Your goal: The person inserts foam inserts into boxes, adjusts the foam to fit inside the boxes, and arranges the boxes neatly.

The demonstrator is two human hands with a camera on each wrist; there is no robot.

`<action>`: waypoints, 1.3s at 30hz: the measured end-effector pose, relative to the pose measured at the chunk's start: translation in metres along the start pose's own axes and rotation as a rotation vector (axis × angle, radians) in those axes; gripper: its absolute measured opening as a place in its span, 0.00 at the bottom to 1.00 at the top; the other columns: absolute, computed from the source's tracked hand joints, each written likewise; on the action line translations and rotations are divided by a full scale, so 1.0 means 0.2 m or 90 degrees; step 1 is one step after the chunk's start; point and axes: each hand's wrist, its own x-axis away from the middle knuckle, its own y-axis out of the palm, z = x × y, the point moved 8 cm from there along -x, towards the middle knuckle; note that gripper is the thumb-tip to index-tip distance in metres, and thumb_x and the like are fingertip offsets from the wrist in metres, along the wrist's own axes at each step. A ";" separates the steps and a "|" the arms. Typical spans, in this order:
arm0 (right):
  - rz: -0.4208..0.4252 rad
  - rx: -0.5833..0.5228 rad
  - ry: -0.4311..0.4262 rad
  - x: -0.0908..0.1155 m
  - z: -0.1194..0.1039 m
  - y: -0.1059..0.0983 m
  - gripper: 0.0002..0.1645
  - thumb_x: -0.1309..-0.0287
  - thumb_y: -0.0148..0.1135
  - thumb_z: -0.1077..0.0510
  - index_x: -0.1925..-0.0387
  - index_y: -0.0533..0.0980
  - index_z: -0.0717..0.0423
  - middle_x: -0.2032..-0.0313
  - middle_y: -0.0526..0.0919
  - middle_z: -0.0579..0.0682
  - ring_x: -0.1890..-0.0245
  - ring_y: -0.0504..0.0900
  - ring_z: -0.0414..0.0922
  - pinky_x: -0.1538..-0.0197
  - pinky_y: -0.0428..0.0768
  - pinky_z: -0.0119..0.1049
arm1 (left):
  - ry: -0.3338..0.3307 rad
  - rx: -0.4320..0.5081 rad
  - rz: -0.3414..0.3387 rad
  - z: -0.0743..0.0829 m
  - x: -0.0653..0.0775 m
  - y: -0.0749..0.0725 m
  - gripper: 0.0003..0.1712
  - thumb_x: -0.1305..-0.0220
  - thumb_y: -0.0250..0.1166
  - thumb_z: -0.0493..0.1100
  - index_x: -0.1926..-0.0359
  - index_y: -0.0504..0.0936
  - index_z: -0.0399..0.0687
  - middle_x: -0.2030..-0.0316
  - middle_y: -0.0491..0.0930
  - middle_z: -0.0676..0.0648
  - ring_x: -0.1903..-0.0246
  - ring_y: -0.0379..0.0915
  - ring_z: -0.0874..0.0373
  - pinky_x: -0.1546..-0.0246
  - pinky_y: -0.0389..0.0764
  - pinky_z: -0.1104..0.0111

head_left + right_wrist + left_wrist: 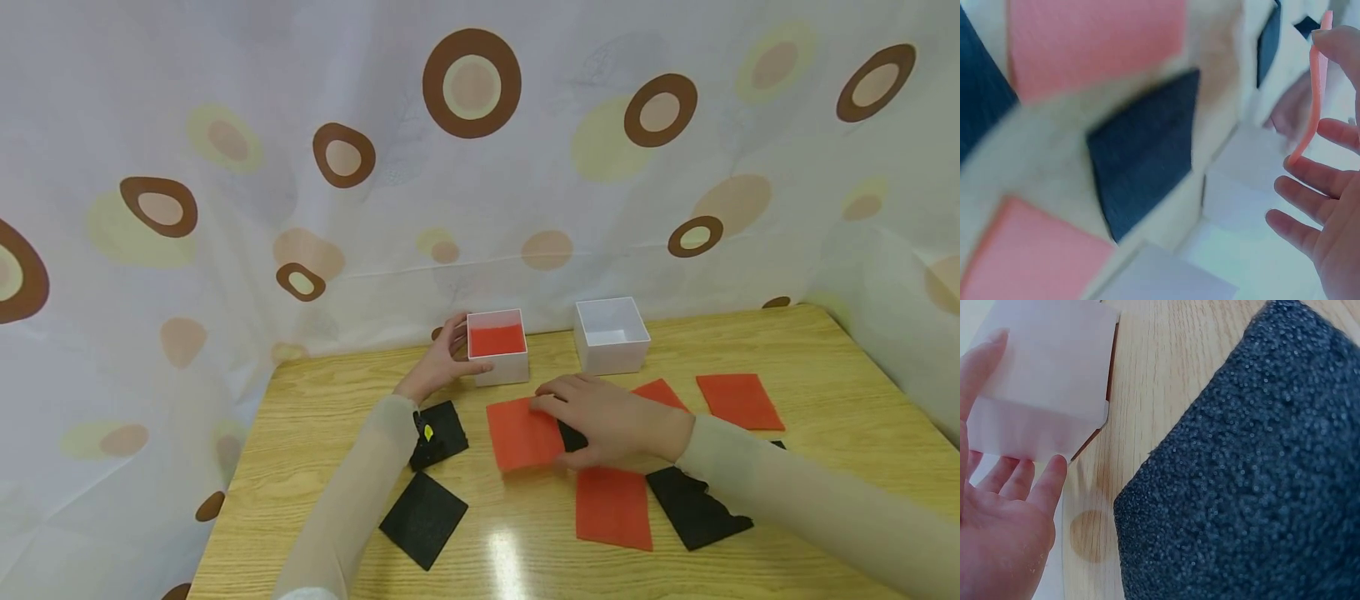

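My left hand (441,360) holds a small white box (504,370) at the back of the table, thumb along its front and fingers at its left side. Inside the box lies a red foam square (495,340). In the left wrist view the fingertips (1054,472) touch the box wall. My right hand (611,418) pinches another red foam square (521,437) by its edge, between thumb and fingers. This square is held up over the table in front of the box. A black foam square (573,437) is partly hidden under the right hand.
A second white box (611,360) stands right of the first. Black squares (424,521) lie at the left, one partly under the left wrist. More red squares (615,510) and a black square (693,508) are spread at the right. A patterned cloth (480,208) hangs behind the table.
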 end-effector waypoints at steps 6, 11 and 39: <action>0.089 0.046 -0.049 -0.04 0.05 -0.16 0.43 0.39 0.73 0.39 0.33 0.71 0.58 0.39 0.77 0.56 0.40 0.77 0.54 0.36 0.77 0.52 | 0.008 0.002 -0.008 0.00 -0.01 0.00 0.59 0.36 0.75 0.37 0.17 0.45 0.57 0.19 0.52 0.45 0.20 0.48 0.48 0.25 0.63 0.52; 0.110 0.069 -0.038 -0.09 0.12 -0.24 0.42 0.41 0.73 0.40 0.33 0.72 0.58 0.40 0.79 0.56 0.39 0.77 0.55 0.36 0.76 0.56 | -0.003 -0.002 -0.011 0.00 0.00 0.00 0.59 0.35 0.74 0.37 0.16 0.44 0.54 0.19 0.50 0.44 0.19 0.47 0.46 0.26 0.63 0.51; 0.066 -0.007 0.049 -0.50 0.42 -0.30 0.41 0.39 0.73 0.42 0.32 0.73 0.58 0.39 0.79 0.59 0.41 0.78 0.58 0.35 0.75 0.55 | -0.006 0.012 -0.002 -0.01 -0.01 -0.01 0.60 0.38 0.77 0.40 0.17 0.47 0.63 0.20 0.54 0.49 0.20 0.50 0.50 0.26 0.64 0.54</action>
